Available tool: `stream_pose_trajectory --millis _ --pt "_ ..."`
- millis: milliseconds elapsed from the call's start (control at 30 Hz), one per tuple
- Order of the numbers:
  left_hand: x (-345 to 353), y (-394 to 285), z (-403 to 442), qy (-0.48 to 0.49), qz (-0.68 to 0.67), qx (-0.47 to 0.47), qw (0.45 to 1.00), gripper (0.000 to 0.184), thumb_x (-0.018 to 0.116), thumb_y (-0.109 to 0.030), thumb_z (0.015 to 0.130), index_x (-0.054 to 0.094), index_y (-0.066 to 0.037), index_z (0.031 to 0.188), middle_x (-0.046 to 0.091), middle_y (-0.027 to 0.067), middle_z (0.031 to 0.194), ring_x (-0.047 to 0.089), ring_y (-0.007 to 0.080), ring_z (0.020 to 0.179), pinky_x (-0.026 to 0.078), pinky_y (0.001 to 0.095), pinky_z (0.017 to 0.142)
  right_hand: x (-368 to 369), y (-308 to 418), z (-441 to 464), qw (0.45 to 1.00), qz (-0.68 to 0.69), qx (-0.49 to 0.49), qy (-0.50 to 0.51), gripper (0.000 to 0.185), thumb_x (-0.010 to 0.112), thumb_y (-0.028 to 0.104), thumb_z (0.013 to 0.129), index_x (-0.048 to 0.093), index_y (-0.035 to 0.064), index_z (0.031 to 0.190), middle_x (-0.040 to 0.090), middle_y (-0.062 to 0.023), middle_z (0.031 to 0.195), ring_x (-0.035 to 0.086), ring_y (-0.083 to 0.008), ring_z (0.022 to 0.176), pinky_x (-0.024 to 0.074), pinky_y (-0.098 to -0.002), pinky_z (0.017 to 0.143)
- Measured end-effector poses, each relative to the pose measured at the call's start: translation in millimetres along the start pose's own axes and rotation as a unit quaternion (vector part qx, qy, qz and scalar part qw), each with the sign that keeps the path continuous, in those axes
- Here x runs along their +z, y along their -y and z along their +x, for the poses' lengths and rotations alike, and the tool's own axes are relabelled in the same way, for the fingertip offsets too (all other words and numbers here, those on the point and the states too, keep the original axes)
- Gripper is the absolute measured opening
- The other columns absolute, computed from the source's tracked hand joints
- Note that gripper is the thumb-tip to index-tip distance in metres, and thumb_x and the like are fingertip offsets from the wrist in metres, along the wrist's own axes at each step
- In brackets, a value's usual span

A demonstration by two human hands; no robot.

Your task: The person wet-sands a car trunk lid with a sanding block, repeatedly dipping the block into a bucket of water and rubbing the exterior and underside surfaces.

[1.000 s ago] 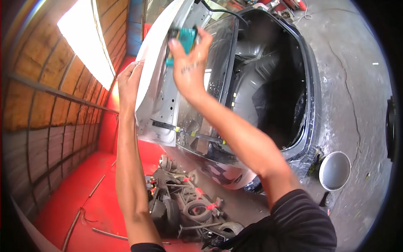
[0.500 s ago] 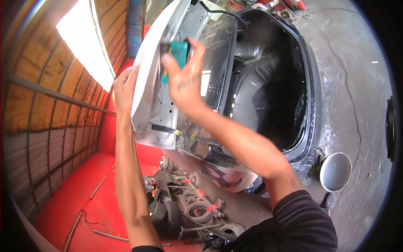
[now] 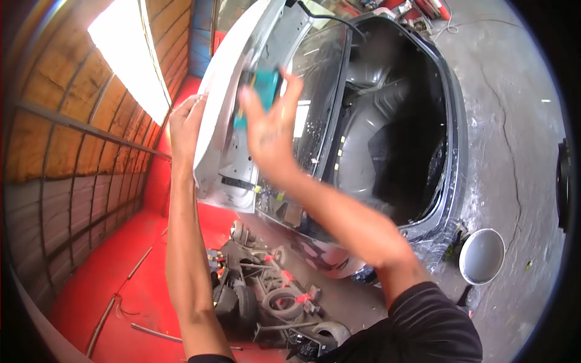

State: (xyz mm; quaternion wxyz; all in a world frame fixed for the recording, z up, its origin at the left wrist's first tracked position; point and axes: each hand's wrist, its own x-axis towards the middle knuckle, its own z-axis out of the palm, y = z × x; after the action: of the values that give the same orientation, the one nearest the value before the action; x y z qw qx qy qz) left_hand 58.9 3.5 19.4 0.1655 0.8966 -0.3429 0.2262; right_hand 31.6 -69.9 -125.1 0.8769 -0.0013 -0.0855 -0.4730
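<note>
A raised white trunk lid [image 3: 212,100] stands on the car, its bare inner side facing the open trunk. At the lid's outer edge my left hand [image 3: 187,124] is closed, with the fingertips bent against the rim. My right hand [image 3: 273,130] holds a teal and dark block-shaped tool [image 3: 265,88] over the lid's inner side. Motion blurs the tool, so its exact kind and whether it touches the metal are unclear. Right of that hand lies the rear glass [image 3: 315,91], spotted with white specks.
The open trunk [image 3: 363,145] with its round floor well lies to the right. A white bucket [image 3: 482,256] stands on the concrete floor [image 3: 520,181]. Below are car parts with a small tyre [image 3: 246,304]. Metal rods [image 3: 101,323] lie on the red floor, beside a metal-framed wall [image 3: 66,145].
The view has shifted slightly, so the car and both hands appear a little farther right. My right hand with the teal tool sits slightly lower; my left hand stays at the lid's edge.
</note>
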Motion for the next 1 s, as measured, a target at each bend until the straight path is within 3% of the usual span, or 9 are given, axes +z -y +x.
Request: stream_pose_trajectory --millis 67,167,300,400,533,667,700,800,1000 --pt "10 -13 -8 -0.005 -0.031 -0.012 0.999 0.031 0.062 -0.024 0.104 0.077 0.002 0.112 0.072 0.0009 0.09 0.061 0.0059 0.078 0.048 0.0238 0.071 -7 -4 -13 0.986 -0.135 -0.094 -0.013 0.061 0.072 0.016 0.097 0.034 -0.0061 0.14 0.057 -0.0191 0.115 0.058 -0.0209 0.106 0.0496 -0.0386 0.092" --pt "7 -12 -5 -0.012 -0.004 0.01 1.0 0.031 0.062 -0.024 0.104 0.077 0.002 0.112 0.073 0.0015 0.091 0.062 0.0063 0.08 0.048 0.0239 0.072 -10 6 33 0.98 -0.148 -0.13 -0.006 0.065 0.073 0.018 0.095 0.034 -0.0072 0.141 0.057 -0.0202 0.116 0.058 -0.0217 0.108 0.0494 -0.0395 0.095" --pt "1 -2 -6 -0.009 0.033 0.031 0.999 0.031 0.062 -0.023 0.103 0.077 0.002 0.113 0.072 0.0014 0.09 0.062 0.0065 0.081 0.048 0.0242 0.073 -2 7 38 0.982 -0.158 -0.099 -0.031 0.066 0.072 0.017 0.095 0.034 -0.007 0.143 0.057 -0.0205 0.114 0.058 -0.023 0.106 0.0483 -0.0378 0.098" --pt "10 -7 -3 0.02 -0.013 0.008 1.0 0.031 0.062 -0.024 0.104 0.076 0.003 0.113 0.071 0.0008 0.089 0.06 0.0059 0.079 0.047 0.0245 0.072 -7 19 -8 0.997 -0.069 -0.024 -0.004 0.066 0.072 0.017 0.095 0.033 -0.0066 0.143 0.058 -0.0183 0.109 0.058 -0.0206 0.099 0.0501 -0.0369 0.09" --pt "2 -4 -4 0.009 0.009 0.001 1.0 0.031 0.062 -0.024 0.104 0.076 0.003 0.113 0.071 0.0011 0.089 0.06 0.006 0.078 0.047 0.0245 0.071 -1 15 53 0.988 -0.144 -0.042 -0.03 0.058 0.07 0.011 0.097 0.035 -0.0024 0.14 0.061 -0.0128 0.107 0.061 -0.0197 0.094 0.0525 -0.0335 0.086" --pt "9 -11 -7 0.005 -0.008 -0.01 1.0 0.031 0.062 -0.023 0.104 0.075 0.004 0.113 0.071 0.0009 0.09 0.06 0.0059 0.08 0.047 0.0251 0.073 -4 13 -1 0.998 -0.066 -0.006 -0.01 0.059 0.07 0.011 0.097 0.033 -0.0028 0.14 0.061 -0.013 0.107 0.06 -0.0163 0.089 0.0526 -0.032 0.075" --pt "10 -10 -7 0.002 -0.005 -0.007 1.0 0.032 0.062 -0.024 0.104 0.075 0.004 0.114 0.071 0.0012 0.09 0.06 0.0061 0.081 0.047 0.0252 0.073 -6 31 2 0.997 -0.064 0.047 0.008 0.062 0.067 0.012 0.095 0.03 -0.0033 0.143 0.061 -0.0224 0.113 0.062 -0.0279 0.103 0.0487 -0.0403 0.095" --pt "7 -1 -2 -0.002 0.004 0.015 1.0 0.032 0.061 -0.024 0.105 0.075 0.004 0.115 0.072 0.0023 0.092 0.061 0.0066 0.081 0.048 0.0253 0.074 -12 -5 55 0.986 -0.145 -0.086 -0.007 0.061 0.067 0.01 0.095 0.032 -0.0029 0.142 0.061 -0.021 0.113 0.063 -0.0259 0.1 0.0505 -0.0396 0.092" --pt "8 -5 -3 0.015 0.014 0.002 1.0 0.033 0.062 -0.024 0.104 0.075 0.004 0.117 0.073 0.0037 0.094 0.062 0.0074 0.084 0.049 0.0253 0.077 -9 18 10 0.997 -0.072 0.006 -0.018 0.059 0.073 0.01 0.093 0.035 -0.0015 0.137 0.061 -0.0126 0.104 0.062 -0.0189 0.09 0.0539 -0.0343 0.08"
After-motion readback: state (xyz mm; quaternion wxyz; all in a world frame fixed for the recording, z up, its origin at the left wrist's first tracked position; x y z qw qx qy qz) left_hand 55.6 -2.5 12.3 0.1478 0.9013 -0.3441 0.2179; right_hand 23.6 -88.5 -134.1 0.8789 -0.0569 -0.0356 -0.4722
